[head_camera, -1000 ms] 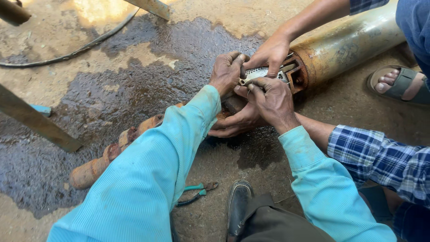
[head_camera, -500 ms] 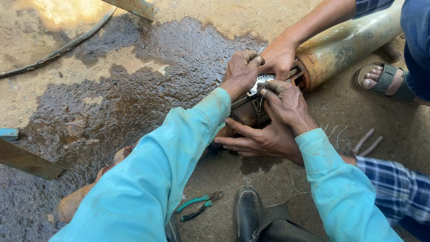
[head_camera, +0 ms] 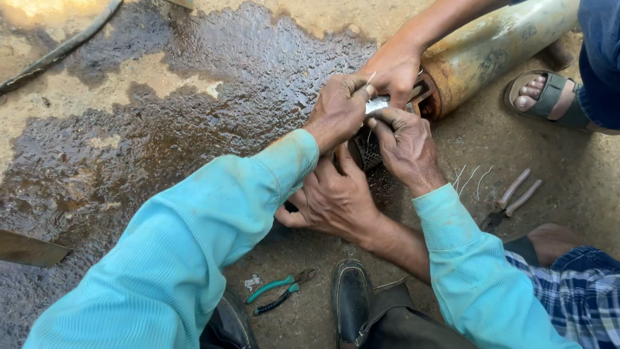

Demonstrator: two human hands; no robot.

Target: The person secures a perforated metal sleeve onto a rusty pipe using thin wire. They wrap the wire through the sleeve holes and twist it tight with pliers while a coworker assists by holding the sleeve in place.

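Both my hands, in teal sleeves, meet at the end of a rusty yellow pump cylinder (head_camera: pixel 491 45) lying on the ground. My left hand (head_camera: pixel 339 110) pinches a shiny metal band (head_camera: pixel 378 103) from the left. My right hand (head_camera: pixel 407 145) grips the same band from the right, thumb on top. Below the band shows a perforated metal strainer (head_camera: pixel 367 154). A co-worker's hand (head_camera: pixel 394 68) holds the cylinder's end from above. Another co-worker's hand (head_camera: pixel 336 200), on an arm with a plaid sleeve, reaches in under my hands.
Green-handled pliers (head_camera: pixel 278 291) lie by a black shoe (head_camera: pixel 352 300). Pale-handled pliers (head_camera: pixel 510 200) and thin wire pieces (head_camera: pixel 468 178) lie at the right. A sandalled foot (head_camera: pixel 549 97) stands beside the cylinder. The concrete is wet and dark (head_camera: pixel 161 148); a hose (head_camera: pixel 58 52) crosses the top left.
My hands have stayed on the band while the view drew closer. The plaid-sleeved co-worker's hand has slid lower under mine, and the pale-handled pliers have come into view.
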